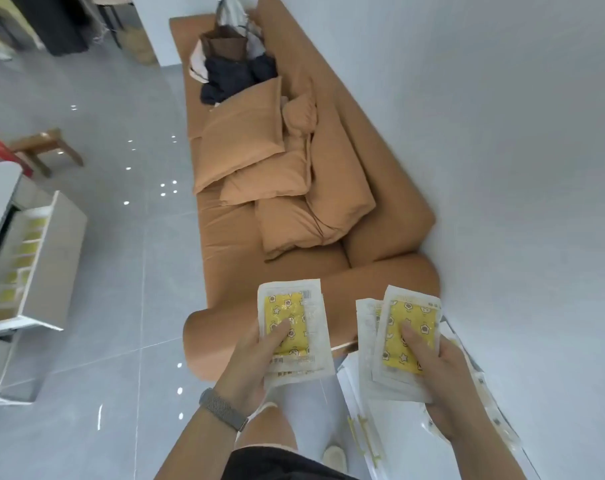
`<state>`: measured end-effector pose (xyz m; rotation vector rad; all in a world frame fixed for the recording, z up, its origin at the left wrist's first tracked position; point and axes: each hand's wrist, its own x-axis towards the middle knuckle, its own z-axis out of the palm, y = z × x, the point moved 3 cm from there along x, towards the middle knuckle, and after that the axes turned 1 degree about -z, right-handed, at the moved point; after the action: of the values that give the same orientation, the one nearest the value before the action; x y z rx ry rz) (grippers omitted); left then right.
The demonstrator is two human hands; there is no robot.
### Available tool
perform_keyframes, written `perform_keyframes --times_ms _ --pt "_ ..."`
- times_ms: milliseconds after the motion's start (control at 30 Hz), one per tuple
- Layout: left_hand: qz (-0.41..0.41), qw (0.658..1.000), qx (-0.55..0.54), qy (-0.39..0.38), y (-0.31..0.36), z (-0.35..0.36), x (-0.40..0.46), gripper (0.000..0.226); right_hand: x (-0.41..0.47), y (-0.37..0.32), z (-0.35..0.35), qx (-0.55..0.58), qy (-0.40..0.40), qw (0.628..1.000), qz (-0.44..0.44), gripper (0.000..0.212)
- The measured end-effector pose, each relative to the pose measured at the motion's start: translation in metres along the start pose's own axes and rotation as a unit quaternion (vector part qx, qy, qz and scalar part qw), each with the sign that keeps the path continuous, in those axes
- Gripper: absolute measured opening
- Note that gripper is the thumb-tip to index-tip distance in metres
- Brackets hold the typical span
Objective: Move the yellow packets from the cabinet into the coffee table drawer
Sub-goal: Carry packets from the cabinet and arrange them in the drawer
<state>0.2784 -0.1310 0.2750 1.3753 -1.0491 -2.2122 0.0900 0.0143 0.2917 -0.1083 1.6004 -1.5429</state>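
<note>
Left hand: the left hand (256,355) grips a small stack of yellow packets (291,327), thumb pressed on the yellow face of the top one, fingers curled behind.
Right hand: the right hand (439,375) holds a second, fanned stack of packets (403,337), thumb across the top packet, fingers beneath.
Packet appearance: clear-edged pouches with a yellow panel printed with small star and flower shapes.
Position of held packets: both stacks are in the air in front of the body, above the near end of the sofa (294,237) and the grey tile floor (121,306).
Loose packets: more pouches (360,424) lie below the right hand on a white surface at the lower right; what it is cannot be told.
Drawer: an open white drawer (48,251) at the far left holds a row of yellow packets (27,247), well apart from the hands.
Sofa contents: orange cushions (245,143) and a pile of dark bags (231,67).
Wrist: a grey band (221,408) on the left wrist.
Background: a wooden stool (44,143) stands on the floor beyond the drawer.
</note>
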Motion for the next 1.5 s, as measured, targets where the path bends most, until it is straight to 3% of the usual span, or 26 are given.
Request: perform_keyframes --times_ms 200,367,533,733,1033,1500 --pt "0.086 0.983 -0.109 0.117 0.009 -0.127 -0.061 0.033 -0.016 0.024 0.133 -0.091 -0.158 0.983 0.027 0.02" --pt "0.127 0.949 -0.183 0.225 0.003 -0.247 -0.12 0.031 -0.045 0.066 0.263 -0.135 -0.244 0.959 0.053 0.019" --pt "0.162 0.919 -0.209 0.291 0.007 -0.358 -0.167 0.033 -0.073 0.112 0.385 -0.16 -0.3 0.939 0.057 0.022" --pt "0.185 0.901 -0.249 0.303 0.021 -0.442 -0.181 0.04 -0.087 0.139 0.488 -0.19 -0.306 0.933 0.031 0.024" --pt "0.182 0.898 -0.279 0.286 0.07 -0.517 -0.11 0.045 -0.039 0.148 0.586 -0.19 -0.288 0.936 0.073 0.022" --pt "0.165 0.883 -0.31 0.312 0.262 -0.669 0.087 0.044 0.151 0.107 0.848 -0.243 -0.313 0.914 0.09 0.018"
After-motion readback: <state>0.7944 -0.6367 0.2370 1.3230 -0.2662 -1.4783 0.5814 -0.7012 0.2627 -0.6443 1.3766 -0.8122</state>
